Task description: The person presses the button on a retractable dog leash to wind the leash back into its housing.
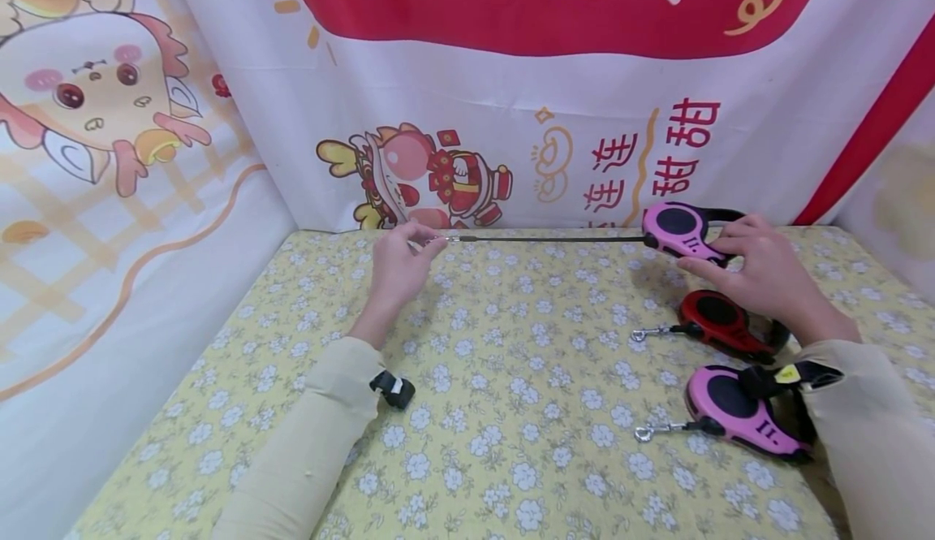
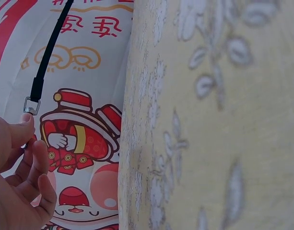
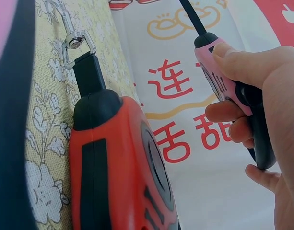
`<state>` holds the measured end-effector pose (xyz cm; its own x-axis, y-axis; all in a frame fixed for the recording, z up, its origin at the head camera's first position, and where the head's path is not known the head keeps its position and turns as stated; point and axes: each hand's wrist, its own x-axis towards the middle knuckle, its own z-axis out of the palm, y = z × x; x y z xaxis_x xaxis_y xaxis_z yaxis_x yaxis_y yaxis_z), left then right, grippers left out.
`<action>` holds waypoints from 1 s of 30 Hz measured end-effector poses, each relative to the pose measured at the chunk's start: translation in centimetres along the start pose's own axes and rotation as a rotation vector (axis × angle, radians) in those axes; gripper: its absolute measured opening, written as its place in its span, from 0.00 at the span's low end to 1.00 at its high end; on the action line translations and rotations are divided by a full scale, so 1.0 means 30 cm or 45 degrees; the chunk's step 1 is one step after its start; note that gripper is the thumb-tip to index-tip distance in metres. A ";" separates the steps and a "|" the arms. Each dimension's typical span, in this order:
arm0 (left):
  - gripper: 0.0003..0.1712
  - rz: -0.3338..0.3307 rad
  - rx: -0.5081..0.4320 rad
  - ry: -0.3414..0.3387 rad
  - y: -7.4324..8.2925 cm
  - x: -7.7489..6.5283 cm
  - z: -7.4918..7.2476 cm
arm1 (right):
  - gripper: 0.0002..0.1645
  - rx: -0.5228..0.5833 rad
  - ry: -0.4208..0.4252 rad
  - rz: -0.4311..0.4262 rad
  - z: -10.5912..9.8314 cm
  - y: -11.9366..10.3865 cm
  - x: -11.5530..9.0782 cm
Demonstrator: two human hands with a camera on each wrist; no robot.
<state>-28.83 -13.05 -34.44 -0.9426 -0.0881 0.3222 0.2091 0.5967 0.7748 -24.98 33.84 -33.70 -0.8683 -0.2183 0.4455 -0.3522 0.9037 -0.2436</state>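
Note:
My right hand grips a pink retractable dog leash by its black handle, above the back of the table. From the leash, a black strap stretches straight to the left. At its far end my left hand pinches the metal clip between thumb and fingers. Most of that clip is hidden by the fingers in the left wrist view. Below my right hand lies a red retractable leash, its clip pointing left. Nearer me is a second pink leash, partly covered by the right wrist camera.
A yellow flowered cloth covers the table. Behind it hangs a white printed sheet with red lettering, close to both hands. Another printed sheet stands along the left side.

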 end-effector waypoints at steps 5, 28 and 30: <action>0.14 -0.012 0.005 -0.012 0.005 -0.004 0.000 | 0.34 0.000 -0.005 -0.004 -0.002 -0.002 0.000; 0.12 -0.008 0.007 -0.094 0.018 -0.013 0.013 | 0.31 -0.010 0.005 -0.051 0.007 -0.005 0.000; 0.12 0.001 0.020 -0.102 0.022 -0.014 0.012 | 0.31 -0.009 0.001 -0.049 0.006 -0.005 0.002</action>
<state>-28.38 -12.32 -34.26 -0.9603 -0.0235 0.2778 0.2066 0.6090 0.7658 -25.03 33.63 -33.79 -0.8541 -0.2525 0.4547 -0.3826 0.8972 -0.2204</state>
